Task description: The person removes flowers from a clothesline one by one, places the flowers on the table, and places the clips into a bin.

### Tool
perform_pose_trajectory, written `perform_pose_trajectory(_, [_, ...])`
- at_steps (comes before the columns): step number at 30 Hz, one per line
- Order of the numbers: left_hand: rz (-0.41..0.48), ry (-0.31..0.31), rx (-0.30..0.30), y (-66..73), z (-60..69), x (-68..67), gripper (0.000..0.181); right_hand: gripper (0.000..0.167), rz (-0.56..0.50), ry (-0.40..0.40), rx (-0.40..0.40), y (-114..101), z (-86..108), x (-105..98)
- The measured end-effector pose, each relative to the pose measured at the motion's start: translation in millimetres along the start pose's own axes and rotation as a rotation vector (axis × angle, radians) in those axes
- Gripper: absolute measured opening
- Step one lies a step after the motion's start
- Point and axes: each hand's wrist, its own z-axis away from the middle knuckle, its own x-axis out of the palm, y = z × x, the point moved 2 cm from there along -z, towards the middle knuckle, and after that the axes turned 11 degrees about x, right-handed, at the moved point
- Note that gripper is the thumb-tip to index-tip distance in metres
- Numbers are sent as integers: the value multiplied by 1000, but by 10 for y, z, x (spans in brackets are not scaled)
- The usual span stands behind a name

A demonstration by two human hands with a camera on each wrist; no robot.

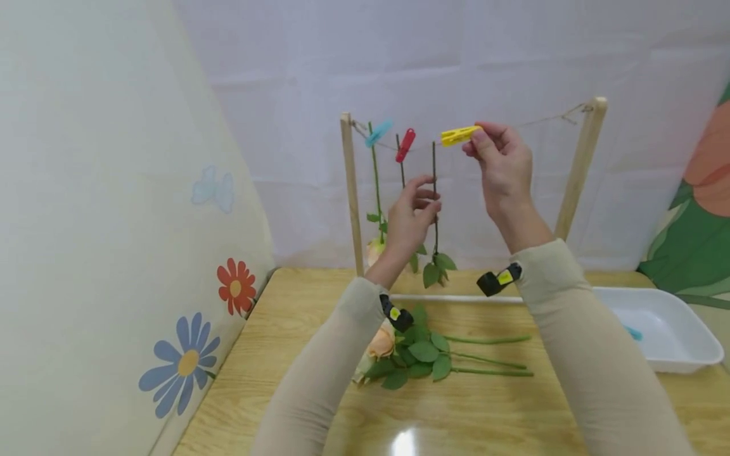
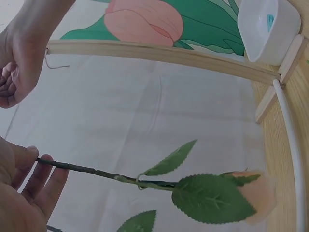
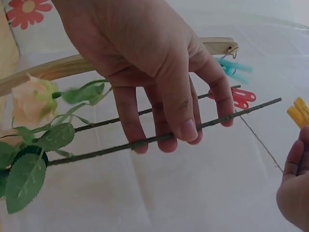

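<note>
My left hand pinches the stem of a rose that hangs head down, its top end by the string. To the right of that end, my right hand holds a yellow clothespin between thumb and fingers. Left of these, a red clothespin and a blue clothespin grip two more stems on the string. In the left wrist view the held rose's peach bloom shows behind a leaf. The right wrist view shows the left fingers along the dark stem.
Wooden posts carry the string at both sides, with a white bar low between them. Several roses lie on the wooden table. A white tray with a blue item stands at the right.
</note>
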Motion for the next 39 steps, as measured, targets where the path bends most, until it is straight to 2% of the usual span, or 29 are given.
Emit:
perform_pose_trajectory(5, [-14,-15,25,54,48,-78,42,19,36,-112,22,-6,78,-107])
perform_pose_trajectory(8, [-43,-33,77,71,72,-121,41,25,70,-147,28,-6,148,-215])
perform_pose_trajectory(11, [-74,-66,161,96,120,-171,40,26,100,-155,32,-2,219,-342])
perform_pose_trajectory(14, [-118,-106,241,128,192,-226,38,25,83,-156,42,7,266,-480])
perform_pose_trajectory(19, [-202,-172,319,173,308,-284,38,24,63,-134,53,48,320,-718])
perform_pose_trajectory(24, [-282,-259,379,204,427,-279,40,20,45,-166,63,81,389,-929])
perform_pose_trajectory(29, [-400,-346,494,198,521,-229,41,21,54,-210,94,71,468,-1091])
perform_pose_trajectory(34, [-536,-396,621,240,602,-191,39,21,63,-210,110,58,529,-1178])
perform_pose_trajectory(39, [-631,-432,681,260,656,-157,43,23,91,-186,104,38,574,-1264])
